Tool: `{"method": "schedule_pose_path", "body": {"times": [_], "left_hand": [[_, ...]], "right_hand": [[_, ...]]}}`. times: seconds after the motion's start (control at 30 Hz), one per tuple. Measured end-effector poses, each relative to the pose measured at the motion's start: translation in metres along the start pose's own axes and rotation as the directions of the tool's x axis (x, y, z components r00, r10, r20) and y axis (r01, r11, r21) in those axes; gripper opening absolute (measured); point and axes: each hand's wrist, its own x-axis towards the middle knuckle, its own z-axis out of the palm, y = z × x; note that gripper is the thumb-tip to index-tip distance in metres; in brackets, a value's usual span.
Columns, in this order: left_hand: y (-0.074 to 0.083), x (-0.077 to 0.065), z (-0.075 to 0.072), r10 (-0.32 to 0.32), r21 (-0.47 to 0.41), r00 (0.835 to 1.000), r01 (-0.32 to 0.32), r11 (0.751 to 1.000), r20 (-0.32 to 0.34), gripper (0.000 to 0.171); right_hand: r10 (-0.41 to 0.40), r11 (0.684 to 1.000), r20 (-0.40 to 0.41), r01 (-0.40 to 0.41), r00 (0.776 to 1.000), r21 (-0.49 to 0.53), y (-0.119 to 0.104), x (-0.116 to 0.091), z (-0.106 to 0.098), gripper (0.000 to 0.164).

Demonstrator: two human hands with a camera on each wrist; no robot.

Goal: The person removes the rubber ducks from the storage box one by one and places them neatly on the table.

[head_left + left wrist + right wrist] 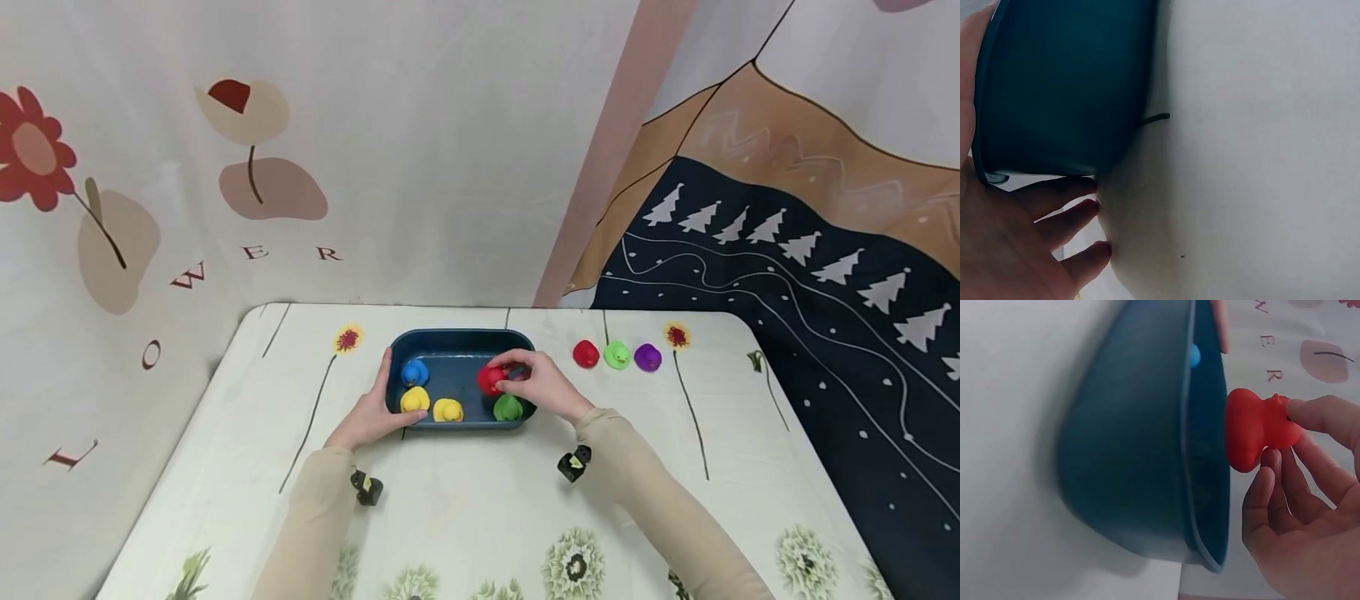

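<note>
The right hand (543, 385) is pinching a red duck (490, 381) by its fingertips, above the blue tray (457, 363); the left hand (1220, 325) is spreading wide, its thumb and fingers resting along the corner nearest it. That fingertip hold is probably risking a slip: the smooth duck could be rolling onto the green duck (508, 408) just below the right hand. A knuckle catching the rim could be shifting the tray, since the left hand is only bracing one corner. The right hand is hiding a dark patch beneath it (perhaps just shadow). The left wrist view is showing only the tray's outer wall, and the right wrist view is leaving most of the inside out of sight.
</note>
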Motion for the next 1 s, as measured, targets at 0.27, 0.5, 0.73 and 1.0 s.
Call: {"method": "schedule_pose_path", "body": {"times": [0.27, 0.5, 0.73, 1.0], "left_hand": [[-0.001, 0.000, 0.000, -0.005, 0.011, 1.000, 0.005, 1.000, 0.004, 0.118], [0.000, -0.001, 0.000, -0.006, 0.015, 1.000, 0.006, 1.000, 0.007, 0.119], [0.002, -0.001, 0.001, -0.011, 0.016, 1.000, 0.011, 1.000, 0.006, 0.117], [0.000, 0.000, 0.000, -0.011, 0.025, 1.000, 0.011, 1.000, 0.003, 0.119]], "right_hand": [[0.006, 1.000, -0.029, -0.006, 1.000, 0.006, 0.002, -0.008, -0.016, 0.029], [0.035, 0.999, -0.064, -0.036, 0.997, -0.011, 0.001, -0.017, -0.027, 0.029], [0.031, 0.999, -0.093, -0.034, 0.995, -0.030, 0.011, -0.026, -0.040, 0.028], [0.051, 0.997, -0.106, -0.057, 0.993, -0.059, 0.019, -0.032, -0.051, 0.027]]}}
